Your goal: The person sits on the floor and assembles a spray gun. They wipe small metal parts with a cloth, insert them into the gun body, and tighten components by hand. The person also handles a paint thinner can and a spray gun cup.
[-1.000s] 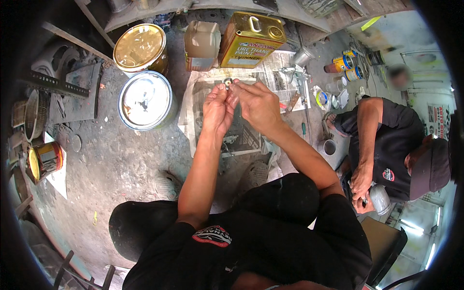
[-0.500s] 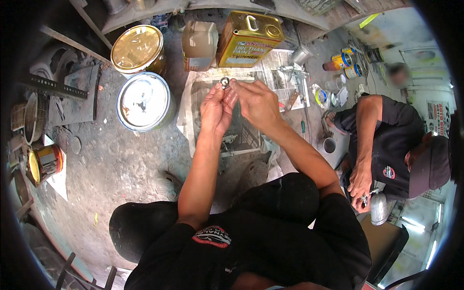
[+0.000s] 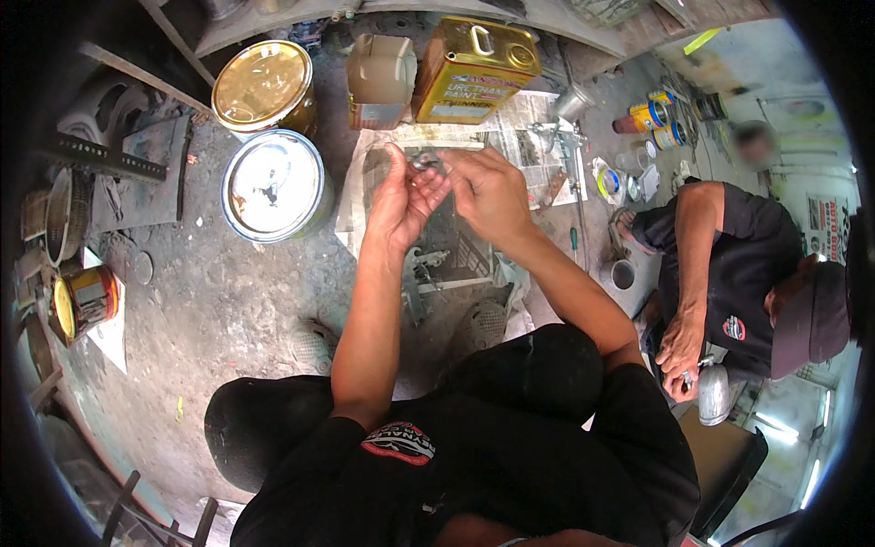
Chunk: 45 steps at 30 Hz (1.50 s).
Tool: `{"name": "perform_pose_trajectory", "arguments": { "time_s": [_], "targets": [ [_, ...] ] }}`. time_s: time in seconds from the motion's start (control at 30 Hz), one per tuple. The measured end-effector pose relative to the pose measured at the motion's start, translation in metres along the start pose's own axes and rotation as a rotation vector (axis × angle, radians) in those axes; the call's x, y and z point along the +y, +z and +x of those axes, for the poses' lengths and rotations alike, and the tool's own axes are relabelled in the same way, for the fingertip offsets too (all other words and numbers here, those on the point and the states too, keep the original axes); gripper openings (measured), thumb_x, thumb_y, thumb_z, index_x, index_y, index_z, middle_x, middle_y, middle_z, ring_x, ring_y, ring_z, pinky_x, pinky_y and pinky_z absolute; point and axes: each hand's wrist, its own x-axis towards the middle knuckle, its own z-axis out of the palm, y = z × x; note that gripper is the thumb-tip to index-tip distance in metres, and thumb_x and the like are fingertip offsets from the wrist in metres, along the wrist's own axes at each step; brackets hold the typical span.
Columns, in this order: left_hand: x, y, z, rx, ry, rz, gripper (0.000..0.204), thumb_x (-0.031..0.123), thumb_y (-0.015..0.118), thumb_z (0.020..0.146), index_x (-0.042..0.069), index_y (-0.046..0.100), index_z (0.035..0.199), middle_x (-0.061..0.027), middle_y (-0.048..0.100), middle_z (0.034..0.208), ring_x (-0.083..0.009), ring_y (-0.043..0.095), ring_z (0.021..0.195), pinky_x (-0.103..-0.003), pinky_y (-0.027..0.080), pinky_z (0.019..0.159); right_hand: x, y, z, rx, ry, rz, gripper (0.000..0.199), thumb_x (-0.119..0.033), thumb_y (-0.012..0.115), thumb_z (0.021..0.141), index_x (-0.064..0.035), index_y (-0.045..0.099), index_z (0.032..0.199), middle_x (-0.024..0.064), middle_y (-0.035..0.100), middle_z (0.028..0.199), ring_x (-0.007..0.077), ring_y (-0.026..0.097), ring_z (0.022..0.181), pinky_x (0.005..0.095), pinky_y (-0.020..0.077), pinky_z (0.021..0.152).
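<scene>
A small round metal part [image 3: 425,163] is between my two hands, above the newspaper. My left hand [image 3: 401,202] is palm up, its thumb raised and its curled fingers around the part's near side. My right hand [image 3: 493,193] meets it from the right, bent fingers at the part; the fingertips' exact contact is hard to see. Below my hands, a silver metal tool [image 3: 422,266] like a spray gun body lies on the newspaper [image 3: 372,146]. Further right lies another spray gun [image 3: 558,137] near a metal cup [image 3: 572,101].
Two large paint cans, one gold-lidded [image 3: 262,84] and one white-lidded [image 3: 272,186], stand left. A cut-open container [image 3: 380,84] and a gold thinner can [image 3: 478,69] stand beyond. At right, a co-worker [image 3: 729,273] holds a spray gun with a silver cup [image 3: 714,395]. A screwdriver [image 3: 573,239] lies between us.
My left thumb has lifted away from the fingers and the hand has opened somewhat. The round part has turned and shows less of its face. The silver tool below has come into sight.
</scene>
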Motion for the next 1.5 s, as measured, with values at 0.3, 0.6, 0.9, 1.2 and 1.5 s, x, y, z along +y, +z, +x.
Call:
{"name": "perform_pose_trajectory", "arguments": {
  "time_s": [0.3,0.6,0.9,1.2,1.5],
  "targets": [
    [0.008,0.021,-0.011,0.048,0.116,0.182,0.019,0.018,0.055,0.102,0.0,0.06,0.103,-0.0132,0.066,0.099,-0.0214,0.066,0.088,-0.035,0.059,0.086,0.014,-0.009,0.004,0.006,-0.098,0.089,0.026,-0.002,0.068,0.082,-0.0061,0.075,0.106,0.0105,0.074,0.101,0.0286,0.067,0.086,0.0372,0.0542,0.078],
    [0.011,-0.011,-0.003,0.077,0.078,0.277,0.023,0.03,0.057,0.102,0.007,0.057,0.098,-0.0091,0.066,0.085,-0.0139,0.063,0.072,-0.027,0.055,0.067,0.013,0.005,0.003,-0.05,-0.111,0.012,0.024,-0.006,0.07,0.084,-0.0083,0.076,0.107,0.0099,0.074,0.104,0.0248,0.067,0.087,0.0342,0.0542,0.081],
    [0.006,-0.009,-0.001,0.085,0.053,0.369,0.024,0.032,0.056,0.103,0.009,0.057,0.098,-0.0064,0.064,0.083,-0.0122,0.06,0.07,-0.026,0.054,0.065,0.017,0.009,0.001,-0.069,-0.141,-0.046,0.031,-0.004,0.07,0.077,-0.0093,0.076,0.107,0.0095,0.074,0.105,0.0255,0.065,0.087,0.0361,0.0551,0.078],
    [0.004,-0.004,-0.002,0.133,0.078,0.345,0.025,0.032,0.056,0.102,0.007,0.059,0.1,-0.0063,0.065,0.086,-0.0125,0.063,0.073,-0.027,0.056,0.068,0.014,0.013,-0.003,-0.103,-0.127,-0.039,0.033,-0.003,0.068,0.077,-0.009,0.075,0.108,0.0081,0.074,0.105,0.0246,0.064,0.086,0.0357,0.0554,0.077],
    [-0.004,0.011,-0.002,0.101,0.118,0.216,0.027,0.028,0.053,0.104,0.001,0.057,0.105,-0.0121,0.065,0.098,-0.02,0.068,0.087,-0.033,0.061,0.083,0.012,0.012,-0.003,-0.033,-0.089,-0.025,0.032,0.001,0.067,0.079,-0.0078,0.075,0.109,0.0098,0.074,0.105,0.0257,0.067,0.087,0.0353,0.0558,0.078]
  ]
}}
